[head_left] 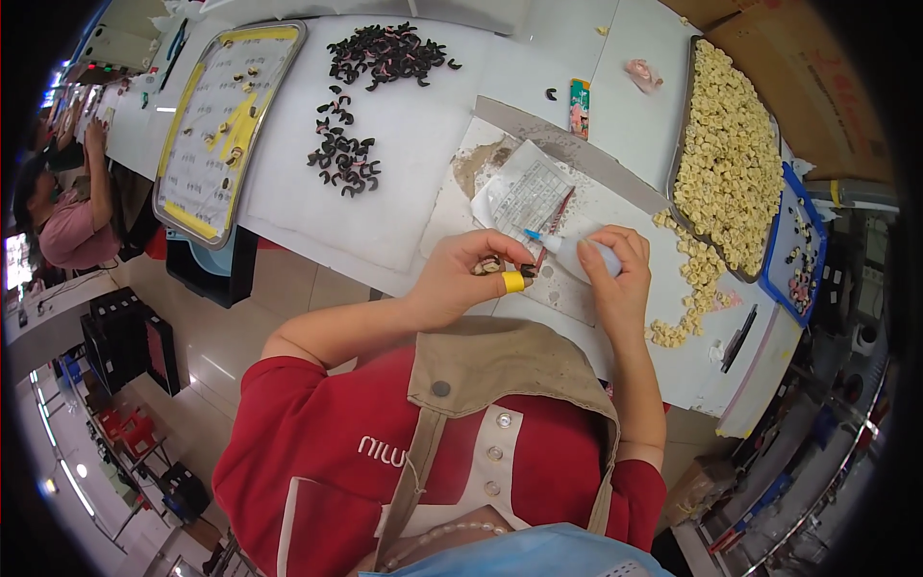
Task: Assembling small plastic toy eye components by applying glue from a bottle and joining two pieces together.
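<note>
My left hand is closed around a small cream-and-dark piece, with a yellow band wrapped round one digit. A small black piece shows at its fingertips. In my right hand is a whitish squeeze bottle, tilted so its blue nozzle points toward the left hand. The nozzle tip is close to the left fingertips; whether it touches the piece I cannot tell. Beneath both hands lies a stained board with a printed paper sheet and a thin red stick.
Black curved pieces form a heap and a smaller cluster. A paper-lined tray stands left. At right are a tray heaped with cream pieces, loose cream pieces and a blue tray. Another person works far left.
</note>
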Tool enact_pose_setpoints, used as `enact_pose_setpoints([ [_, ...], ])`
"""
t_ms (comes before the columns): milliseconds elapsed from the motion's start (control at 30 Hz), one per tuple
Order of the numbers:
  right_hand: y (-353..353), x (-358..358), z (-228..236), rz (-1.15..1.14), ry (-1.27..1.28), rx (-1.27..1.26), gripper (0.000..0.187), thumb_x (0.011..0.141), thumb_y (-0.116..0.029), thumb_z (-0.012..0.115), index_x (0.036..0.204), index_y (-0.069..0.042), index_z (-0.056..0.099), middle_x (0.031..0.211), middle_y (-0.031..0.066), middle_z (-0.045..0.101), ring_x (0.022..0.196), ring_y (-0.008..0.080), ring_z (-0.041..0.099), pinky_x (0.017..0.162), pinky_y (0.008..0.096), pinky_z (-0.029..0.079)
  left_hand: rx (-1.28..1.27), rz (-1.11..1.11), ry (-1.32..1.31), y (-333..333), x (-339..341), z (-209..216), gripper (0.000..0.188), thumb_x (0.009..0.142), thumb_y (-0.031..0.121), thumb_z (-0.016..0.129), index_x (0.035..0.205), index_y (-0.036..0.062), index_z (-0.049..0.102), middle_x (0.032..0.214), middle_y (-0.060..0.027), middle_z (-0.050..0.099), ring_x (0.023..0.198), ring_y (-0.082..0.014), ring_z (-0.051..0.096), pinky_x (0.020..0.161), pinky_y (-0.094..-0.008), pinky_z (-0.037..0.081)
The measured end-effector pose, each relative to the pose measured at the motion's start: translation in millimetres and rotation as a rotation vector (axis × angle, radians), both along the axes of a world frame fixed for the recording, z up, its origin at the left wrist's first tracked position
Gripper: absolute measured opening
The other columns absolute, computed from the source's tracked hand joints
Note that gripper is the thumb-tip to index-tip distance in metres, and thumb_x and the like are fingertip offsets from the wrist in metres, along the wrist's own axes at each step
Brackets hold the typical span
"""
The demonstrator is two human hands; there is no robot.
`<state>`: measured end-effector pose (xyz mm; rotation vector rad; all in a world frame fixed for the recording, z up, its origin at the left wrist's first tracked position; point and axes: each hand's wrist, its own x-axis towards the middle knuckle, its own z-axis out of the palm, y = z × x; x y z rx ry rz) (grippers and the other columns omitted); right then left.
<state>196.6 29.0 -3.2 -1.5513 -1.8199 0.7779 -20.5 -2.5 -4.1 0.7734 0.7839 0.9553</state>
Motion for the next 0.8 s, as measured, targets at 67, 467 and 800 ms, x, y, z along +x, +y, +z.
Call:
enact_pose_setpoints([
  [67, -2, -3, 1, 0.009, -0.063, -0.004, 0.018, 0.074, -0.017, 0.066, 0.086, -0.004, 0.061, 0.090, 0.0058, 0.056, 0.091, 0.0224, 0.046, 0.082, 0.0307, 0.036, 0.012, -0.010, 0.030, 1, -1, 0, 0.021, 0.076, -0.002, 0.061, 0.097, 0.0016, 0.057, 0.095, -0.0055, 0.060, 0.085, -0.0094, 0.054, 0.077, -0.0243, 0.044],
  [467, -27, 112, 24, -0.430, -0.367, 0.210, 0.017, 0.080, -0.008, 0.059, 0.096, -0.002, 0.061, 0.083, 0.0073, 0.062, 0.073, 0.0132, 0.057, 0.068, 0.0236, 0.044, 0.124, -0.149, 0.278, 6, 5, 10, 0.024, 0.077, -0.003, 0.059, 0.101, 0.0002, 0.057, 0.093, -0.0037, 0.060, 0.081, -0.0056, 0.052, 0.070, -0.0193, 0.042],
  [800, -10, 105, 10, -0.312, -0.722, 0.173, 0.011, 0.079, -0.014, 0.060, 0.086, -0.006, 0.057, 0.076, 0.0090, 0.060, 0.068, 0.0246, 0.057, 0.062, 0.0342, 0.044, 0.062, -0.195, 0.259, 0, 23, 16, 0.024, 0.077, 0.001, 0.062, 0.100, 0.0011, 0.058, 0.091, -0.0018, 0.060, 0.081, -0.0046, 0.052, 0.072, -0.0190, 0.043],
])
